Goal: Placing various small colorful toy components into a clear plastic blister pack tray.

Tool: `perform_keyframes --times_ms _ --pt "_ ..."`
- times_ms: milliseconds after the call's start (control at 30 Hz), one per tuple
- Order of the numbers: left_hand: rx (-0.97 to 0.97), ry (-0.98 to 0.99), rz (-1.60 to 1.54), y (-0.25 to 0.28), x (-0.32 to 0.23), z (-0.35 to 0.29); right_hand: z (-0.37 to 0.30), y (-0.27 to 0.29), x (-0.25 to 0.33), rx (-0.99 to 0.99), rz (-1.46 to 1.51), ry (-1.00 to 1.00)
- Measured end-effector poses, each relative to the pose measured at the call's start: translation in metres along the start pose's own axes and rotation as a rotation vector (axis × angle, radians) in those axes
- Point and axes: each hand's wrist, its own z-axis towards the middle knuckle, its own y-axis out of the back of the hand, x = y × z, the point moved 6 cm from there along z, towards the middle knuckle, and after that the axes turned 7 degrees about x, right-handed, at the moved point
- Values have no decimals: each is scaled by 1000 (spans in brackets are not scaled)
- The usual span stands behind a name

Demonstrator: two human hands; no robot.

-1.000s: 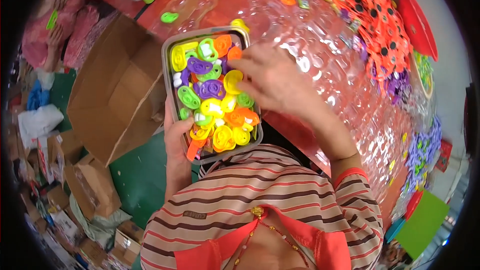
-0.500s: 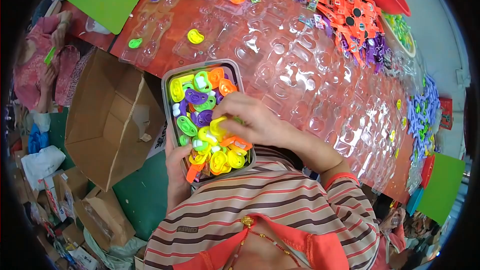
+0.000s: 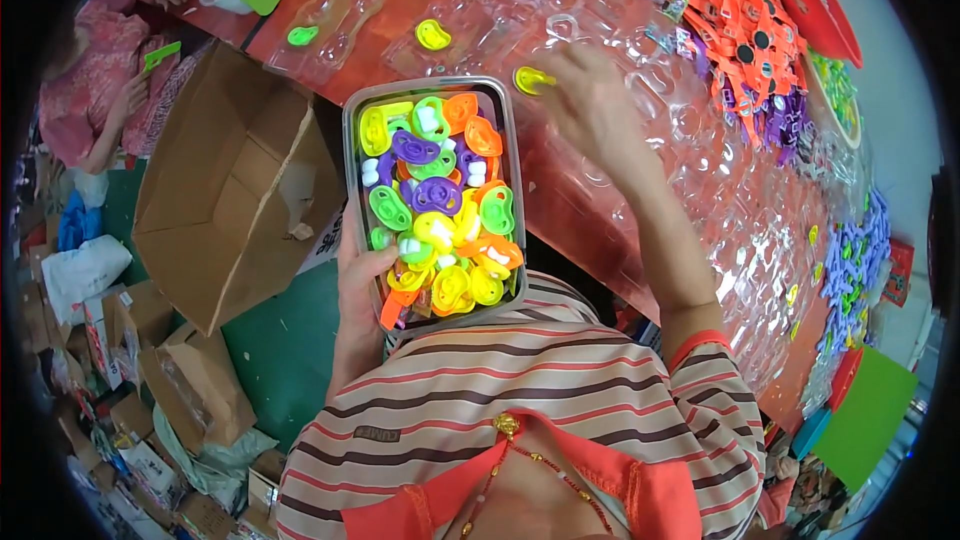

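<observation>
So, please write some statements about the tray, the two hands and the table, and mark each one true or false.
1. The left hand holds the grey tray from its left side. True.
2. The tray is empty. False: it is heaped with small plastic pieces in yellow, green, orange and purple.
3. The right hand is at a yellow piece over the clear blister sheets on the table. True.
4. The cardboard box stands on the table, to the right of the tray. False: it is off the table, to the left of the tray.
5. Both hands are inside the tray. False: the right hand is outside it, over the table.
</observation>
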Motion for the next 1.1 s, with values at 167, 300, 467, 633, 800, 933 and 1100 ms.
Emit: perform_keyframes --times_ms 167,300,467,633,800,933,1100 --pt "-54 58 51 -30 -11 0 -21 -22 73 63 -196 73" --pt "-2 63 84 -24 0 -2 -41 -31 74 68 -229 13" --pt "-3 123 90 -23 4 -2 -61 -27 73 121 -169 46" --pt "-39 85 112 -16 -1 -4 -86 24 26 -188 114 -156" --pt "-22 40 97 -8 -5 -2 -126 41 -18 -261 117 -445" --pt "-8 28 108 -1 -5 -3 -134 22 -8 -243 -41 -375" --pt "22 76 85 -14 3 9 -128 9 11 -92 -112 -349"
